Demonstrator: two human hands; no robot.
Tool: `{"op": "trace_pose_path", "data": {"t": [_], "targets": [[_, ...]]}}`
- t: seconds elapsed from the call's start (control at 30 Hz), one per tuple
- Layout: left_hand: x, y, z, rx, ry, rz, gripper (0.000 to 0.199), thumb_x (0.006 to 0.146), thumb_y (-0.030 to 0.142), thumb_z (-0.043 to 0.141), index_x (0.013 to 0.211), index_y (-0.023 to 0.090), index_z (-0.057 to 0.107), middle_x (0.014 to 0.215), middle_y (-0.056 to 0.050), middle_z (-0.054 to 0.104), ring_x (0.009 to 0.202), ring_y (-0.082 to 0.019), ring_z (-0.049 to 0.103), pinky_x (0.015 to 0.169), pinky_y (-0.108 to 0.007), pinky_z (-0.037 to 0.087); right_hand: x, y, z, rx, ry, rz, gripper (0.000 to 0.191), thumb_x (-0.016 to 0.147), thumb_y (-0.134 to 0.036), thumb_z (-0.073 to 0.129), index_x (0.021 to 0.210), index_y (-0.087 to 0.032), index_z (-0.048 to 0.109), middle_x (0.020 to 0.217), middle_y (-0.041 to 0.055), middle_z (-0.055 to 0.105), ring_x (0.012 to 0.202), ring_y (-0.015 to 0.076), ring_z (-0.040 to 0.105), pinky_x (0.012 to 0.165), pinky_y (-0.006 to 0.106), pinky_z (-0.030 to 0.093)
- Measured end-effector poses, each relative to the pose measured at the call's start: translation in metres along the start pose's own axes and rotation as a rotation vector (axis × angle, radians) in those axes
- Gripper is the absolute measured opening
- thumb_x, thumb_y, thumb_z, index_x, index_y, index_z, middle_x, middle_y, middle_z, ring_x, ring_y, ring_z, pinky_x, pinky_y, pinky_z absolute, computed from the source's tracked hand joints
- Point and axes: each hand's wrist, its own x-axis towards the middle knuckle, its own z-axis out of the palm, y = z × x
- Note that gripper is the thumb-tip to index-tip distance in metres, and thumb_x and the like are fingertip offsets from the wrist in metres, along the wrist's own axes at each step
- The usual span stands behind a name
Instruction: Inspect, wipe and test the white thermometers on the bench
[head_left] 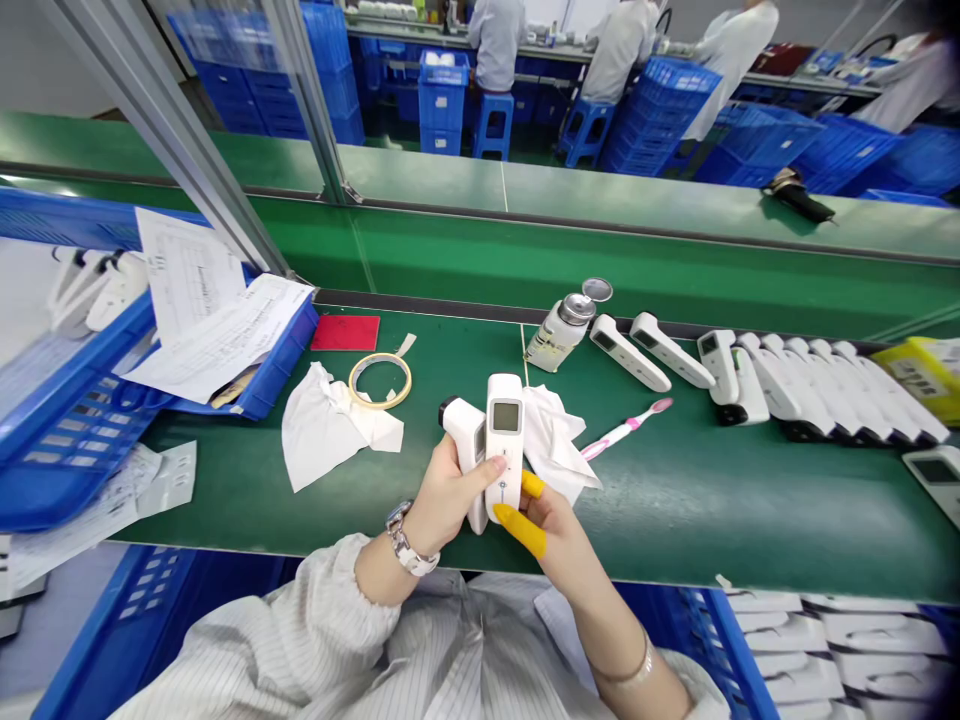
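Note:
Two white handheld infrared thermometers are held side by side above the green bench. My left hand [450, 488] is closed around the left thermometer [466, 430], with its thumb across the front of the right thermometer [505, 420]. That right one faces me, its grey screen upright. Yellow finger cots cover the thumb and a finger of my right hand [546, 520], which pinches the lower end of the right thermometer. Just behind my hands lies a crumpled white cloth [553, 440], beside a pink and white toothbrush [626, 430].
More thermometers [832, 385] stand in a row at right. A dispenser bottle [559, 335], tape roll [380, 380], another white cloth [322, 425] and red card [345, 333] lie on the bench [675, 500]. Blue crates [67, 420] flank me; a metal post [172, 130] rises at left.

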Motion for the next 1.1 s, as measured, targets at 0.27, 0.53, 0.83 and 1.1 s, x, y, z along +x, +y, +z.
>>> {"op": "trace_pose_path", "data": {"t": [0.27,0.53,0.83,1.1], "targets": [[0.0,0.001,0.001,0.026,-0.036,-0.03,0.036,0.065,0.026,0.074,0.096,0.017,0.059,0.089,-0.003,0.066,0.078,-0.016,0.061,0.07,-0.026,0.049,-0.001,0.003,-0.003,-0.006,0.043,-0.059,0.028,0.078,-0.032,0.068,0.104,-0.023,0.062,0.109,0.0047,0.068,0.108,0.0257,0.058,0.092,0.038,0.047],[0.0,-0.001,0.0,0.039,-0.006,-0.018,0.034,0.067,0.027,0.073,0.096,0.017,0.058,0.09,-0.002,0.065,0.078,-0.015,0.06,0.07,-0.026,0.048,0.002,0.004,-0.003,0.021,0.047,-0.048,0.035,0.078,-0.035,0.068,0.111,-0.024,0.061,0.121,0.0048,0.062,0.116,0.0272,0.052,0.094,0.039,0.046],[0.002,0.0,0.001,0.064,-0.016,-0.011,0.033,0.068,0.025,0.072,0.096,0.014,0.057,0.088,-0.003,0.063,0.08,-0.015,0.059,0.072,-0.026,0.048,0.004,0.007,-0.005,-0.027,0.074,-0.096,0.036,0.078,-0.036,0.067,0.111,-0.023,0.062,0.114,0.0073,0.066,0.109,0.0288,0.057,0.095,0.043,0.044],[0.005,-0.004,0.001,0.068,-0.023,0.035,0.031,0.068,0.024,0.071,0.093,0.011,0.056,0.085,-0.004,0.062,0.075,-0.014,0.058,0.071,-0.028,0.048,0.008,0.033,-0.02,-0.038,0.067,-0.148,0.035,0.078,-0.029,0.067,0.113,-0.03,0.061,0.117,0.0036,0.065,0.108,0.0244,0.059,0.092,0.032,0.048]]}}
